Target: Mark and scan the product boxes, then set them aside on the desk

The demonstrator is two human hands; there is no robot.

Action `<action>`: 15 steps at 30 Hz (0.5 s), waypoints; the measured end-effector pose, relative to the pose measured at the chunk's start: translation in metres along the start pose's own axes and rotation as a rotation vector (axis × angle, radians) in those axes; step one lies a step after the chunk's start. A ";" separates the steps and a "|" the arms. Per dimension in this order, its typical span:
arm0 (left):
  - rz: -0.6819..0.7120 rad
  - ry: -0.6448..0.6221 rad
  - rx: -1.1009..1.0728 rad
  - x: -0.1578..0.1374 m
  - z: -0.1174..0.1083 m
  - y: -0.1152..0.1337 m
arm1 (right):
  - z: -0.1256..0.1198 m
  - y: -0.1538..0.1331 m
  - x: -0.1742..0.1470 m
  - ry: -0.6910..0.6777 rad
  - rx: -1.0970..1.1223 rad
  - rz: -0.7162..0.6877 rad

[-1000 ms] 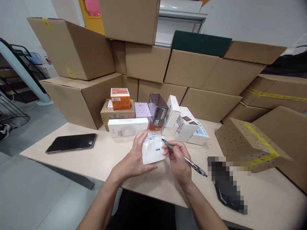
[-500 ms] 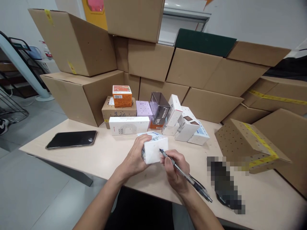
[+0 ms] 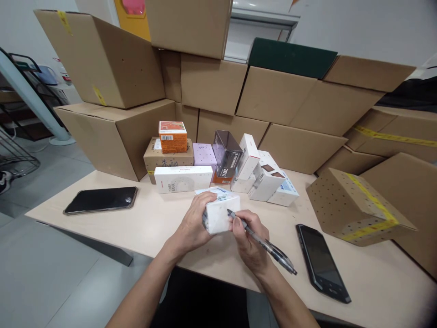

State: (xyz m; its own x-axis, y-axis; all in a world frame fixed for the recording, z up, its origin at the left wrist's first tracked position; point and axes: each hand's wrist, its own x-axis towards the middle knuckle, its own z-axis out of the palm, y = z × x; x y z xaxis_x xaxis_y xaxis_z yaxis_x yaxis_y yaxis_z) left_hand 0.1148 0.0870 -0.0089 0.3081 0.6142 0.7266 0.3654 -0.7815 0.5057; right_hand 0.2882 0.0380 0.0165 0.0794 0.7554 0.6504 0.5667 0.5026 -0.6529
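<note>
My left hand is wrapped round the left side of a small white box, tilted so that a plain white face turns toward me. Between the fingers of my right hand is a pen with a grey grip and a clear barrel. Its tip meets or nearly meets the white face; contact is too small to tell. Just behind the held box lie a white power bank box, a dark brown box and several white boxes.
A phone lies on the table at left, a black handheld device at right. An orange box sits on a small carton beside a lilac box. Large cartons wall the back; a taped carton stands right.
The pen's rear end has swung slightly up and left, and its tip has shifted a little on the white face. My left hand still holds the box in nearly the same place.
</note>
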 end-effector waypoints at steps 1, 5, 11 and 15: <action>-0.002 0.001 0.002 0.000 0.000 0.000 | 0.000 0.002 -0.001 -0.009 0.011 0.003; 0.004 -0.001 -0.001 -0.001 0.001 -0.001 | 0.000 0.012 -0.004 -0.070 0.103 0.091; 0.006 0.000 -0.004 -0.001 0.001 -0.001 | -0.002 0.015 -0.005 -0.093 0.122 0.107; 0.013 -0.005 0.001 0.000 0.001 -0.001 | -0.001 0.016 -0.005 -0.067 0.136 0.126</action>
State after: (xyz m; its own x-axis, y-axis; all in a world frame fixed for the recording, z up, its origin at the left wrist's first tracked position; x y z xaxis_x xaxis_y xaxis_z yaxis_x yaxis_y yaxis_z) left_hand 0.1153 0.0875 -0.0101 0.3171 0.6044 0.7309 0.3626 -0.7894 0.4954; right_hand 0.2977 0.0414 0.0030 0.0847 0.8399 0.5360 0.4392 0.4514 -0.7768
